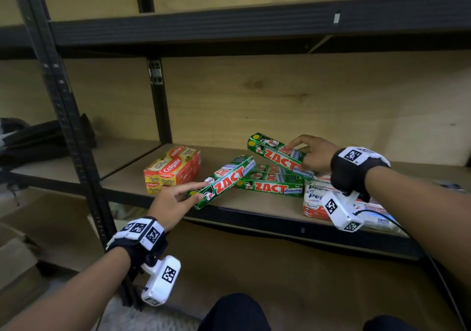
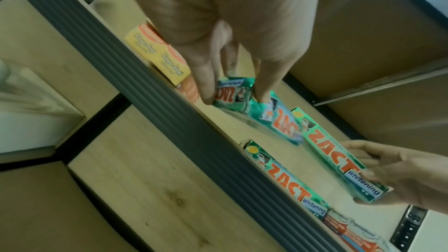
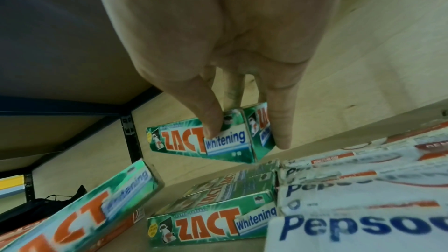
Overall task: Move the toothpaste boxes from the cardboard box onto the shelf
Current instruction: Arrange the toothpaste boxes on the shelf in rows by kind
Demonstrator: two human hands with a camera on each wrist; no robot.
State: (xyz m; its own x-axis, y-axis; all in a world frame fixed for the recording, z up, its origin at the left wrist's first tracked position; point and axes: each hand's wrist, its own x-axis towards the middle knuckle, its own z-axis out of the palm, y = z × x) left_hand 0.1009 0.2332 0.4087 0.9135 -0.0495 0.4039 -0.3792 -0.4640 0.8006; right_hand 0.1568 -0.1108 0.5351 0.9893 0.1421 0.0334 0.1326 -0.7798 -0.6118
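Two green ZACT toothpaste boxes are in my hands over the wooden shelf point(image 1: 224, 156). My left hand point(image 1: 204, 190) pinches the near end of one ZACT box point(image 1: 225, 179), which slants with that end at the shelf's front edge; the left wrist view shows the fingers point(image 2: 263, 91) on this blurred box point(image 2: 281, 122). My right hand point(image 1: 298, 152) grips the other ZACT box point(image 1: 274, 153) by its right end, tilted above two more ZACT boxes point(image 1: 270, 186) lying flat. In the right wrist view thumb and fingers point(image 3: 281, 133) clamp that box point(image 3: 184, 139).
Red-and-yellow Colgate boxes point(image 1: 173, 170) are stacked at the shelf's left. White Pepsodent boxes point(image 1: 314, 197) lie at the right under my right wrist. A black upright point(image 1: 160, 101) and the upper shelf beam point(image 1: 254, 25) frame the bay. Brown cardboard point(image 1: 17, 251) shows at lower left.
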